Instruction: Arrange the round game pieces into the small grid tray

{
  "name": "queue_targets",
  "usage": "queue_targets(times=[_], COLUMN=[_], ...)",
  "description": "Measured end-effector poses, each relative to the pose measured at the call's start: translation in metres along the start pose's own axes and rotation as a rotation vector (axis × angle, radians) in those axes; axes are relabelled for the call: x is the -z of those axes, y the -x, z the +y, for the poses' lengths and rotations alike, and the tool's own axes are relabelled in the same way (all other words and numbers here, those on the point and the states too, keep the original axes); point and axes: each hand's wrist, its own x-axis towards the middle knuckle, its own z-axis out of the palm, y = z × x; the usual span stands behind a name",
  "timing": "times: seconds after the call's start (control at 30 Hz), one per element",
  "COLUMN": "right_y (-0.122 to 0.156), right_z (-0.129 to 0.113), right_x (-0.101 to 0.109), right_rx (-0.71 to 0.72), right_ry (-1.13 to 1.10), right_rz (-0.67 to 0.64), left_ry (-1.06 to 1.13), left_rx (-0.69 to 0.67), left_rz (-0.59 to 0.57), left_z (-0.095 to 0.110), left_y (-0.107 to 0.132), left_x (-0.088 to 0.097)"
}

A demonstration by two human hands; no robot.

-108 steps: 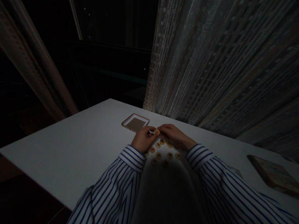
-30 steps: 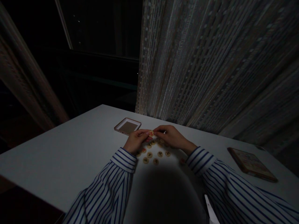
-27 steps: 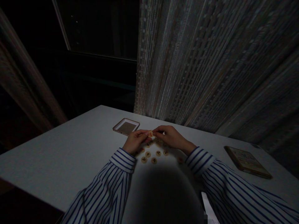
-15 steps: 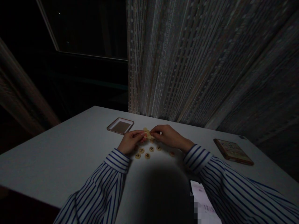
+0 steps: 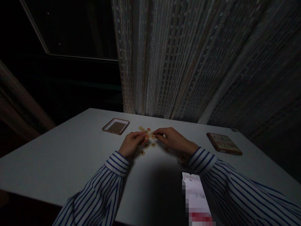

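Several round, pale xiangqi pieces with red or black characters lie around my hands on the white table (image 5: pixel 70 157). My left hand (image 5: pixel 132 143) is closed in a pinch on one red-marked xiangqi piece (image 5: pixel 147 136). Facing it, my right hand (image 5: pixel 175 138) has thumb and forefinger drawn together at another red-marked xiangqi piece (image 5: pixel 153 137). Just beyond the fingertips lies a loose cluster, with one red-marked piece (image 5: pixel 148 129) in it. On the near side are a black-marked piece (image 5: pixel 142 153) and another black-marked piece (image 5: pixel 153 145). A dark-marked piece (image 5: pixel 182 158) sits in shadow by my right wrist.
An open shallow box tray (image 5: pixel 104 129) stands at the back left. To the right lies a flat box with a picture on it (image 5: pixel 224 143). A lit phone (image 5: pixel 196 191) lies near my right forearm. A patterned curtain (image 5: pixel 160 62) hangs behind the table.
The view has shifted, and phone and boxes appear further left. My hands stay close together, slightly further apart at the fingertips. The pieces between and before them lie in a different arrangement.
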Motion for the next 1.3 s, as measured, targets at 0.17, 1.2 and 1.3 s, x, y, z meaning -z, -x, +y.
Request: queue_targets(times=[0.17, 1.2, 1.3], right_y=[0.023, 0.077, 0.082], right_z=[0.011, 0.033, 0.033], right_x=[0.009, 0.023, 0.021], right_rx=[-0.057, -0.092, -0.108], right_ry=[0.0, -0.01, -0.003], right_rz=[0.025, 0.076, 0.069], left_ry=[-0.007, 0.144, 0.162], left_rx=[0.023, 0.173, 0.198], left_rz=[-0.049, -0.129, -0.121], left_z=[-0.001, -0.017, -0.017], left_y=[0.001, 0.014, 0.015], left_x=[-0.016, -0.09, -0.096])
